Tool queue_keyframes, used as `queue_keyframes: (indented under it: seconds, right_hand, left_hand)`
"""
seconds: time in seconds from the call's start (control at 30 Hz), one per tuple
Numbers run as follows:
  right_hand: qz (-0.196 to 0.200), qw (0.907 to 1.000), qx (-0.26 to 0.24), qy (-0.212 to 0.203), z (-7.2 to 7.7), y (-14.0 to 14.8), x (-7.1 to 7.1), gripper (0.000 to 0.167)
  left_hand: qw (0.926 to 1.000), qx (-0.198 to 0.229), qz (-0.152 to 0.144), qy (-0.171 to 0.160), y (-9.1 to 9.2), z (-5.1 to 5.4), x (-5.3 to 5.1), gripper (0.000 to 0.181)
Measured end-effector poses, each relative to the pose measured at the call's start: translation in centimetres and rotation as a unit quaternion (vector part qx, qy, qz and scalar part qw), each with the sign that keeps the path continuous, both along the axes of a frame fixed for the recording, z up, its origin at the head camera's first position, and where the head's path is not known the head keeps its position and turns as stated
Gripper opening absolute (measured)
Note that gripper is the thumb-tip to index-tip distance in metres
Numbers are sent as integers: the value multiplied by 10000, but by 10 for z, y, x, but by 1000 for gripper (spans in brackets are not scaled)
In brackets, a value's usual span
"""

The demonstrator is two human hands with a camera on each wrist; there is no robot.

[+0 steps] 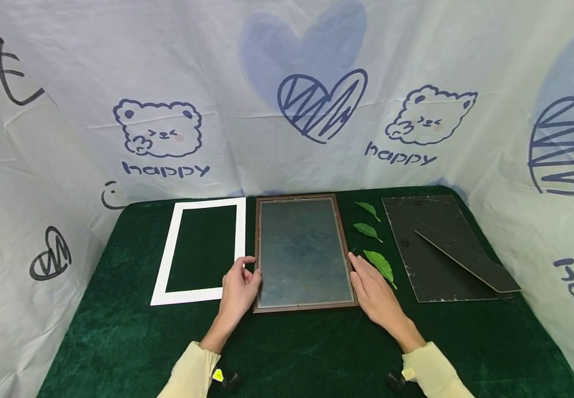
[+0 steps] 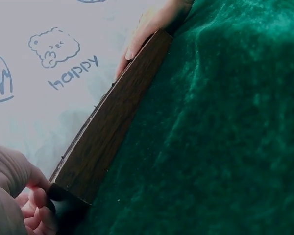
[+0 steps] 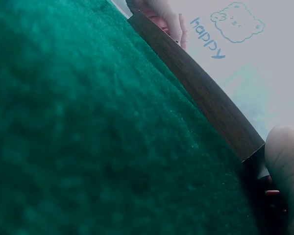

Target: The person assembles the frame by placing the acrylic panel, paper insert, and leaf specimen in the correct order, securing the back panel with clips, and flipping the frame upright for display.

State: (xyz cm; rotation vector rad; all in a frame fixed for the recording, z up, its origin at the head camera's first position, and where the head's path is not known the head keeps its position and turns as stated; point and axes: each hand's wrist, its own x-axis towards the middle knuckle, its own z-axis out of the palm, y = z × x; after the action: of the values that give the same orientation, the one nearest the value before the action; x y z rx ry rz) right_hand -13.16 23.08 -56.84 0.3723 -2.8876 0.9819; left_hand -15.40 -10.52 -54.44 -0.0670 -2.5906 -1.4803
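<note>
A brown wooden picture frame (image 1: 303,308) with a greyish glass pane (image 1: 301,251) inside lies flat on the green cloth. My left hand (image 1: 239,287) touches its left side, thumb and forefinger loosely bent with a gap between them. Along the right side rests my right hand (image 1: 375,288), fingers fairly straight against the wood. In the left wrist view, the left thumb meets the corner of the frame's dark side (image 2: 110,122), with the other fingers bent below. The right wrist view shows the near side (image 3: 201,88) of the frame; most of the right fingers are hidden there.
To the left lies a white rectangular mat border (image 1: 187,297). Several green leaves, among them a larger one (image 1: 380,265), lie right of the frame. Farther right is a black backing board (image 1: 416,243) with its easel stand (image 1: 471,262) raised. A printed white curtain (image 1: 247,155) surrounds the table.
</note>
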Motion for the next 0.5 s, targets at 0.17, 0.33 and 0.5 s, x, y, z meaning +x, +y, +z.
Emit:
queue_keyframes:
  seconds: [0.17,0.33,0.5]
  right_hand:
    - [-4,10000,-13,53,0,0,0,53]
    - [14,9998,-51,171,-1,0,0,52]
    - [32,9999,-55,156,-1,1,0,52]
  left_hand:
    - [9997,188,-164,58,-3,-2,-3,28]
    - [9989,416,-207,51,-6,0,-4,21]
    - [9963,851,90,95,-11,1,-8,17]
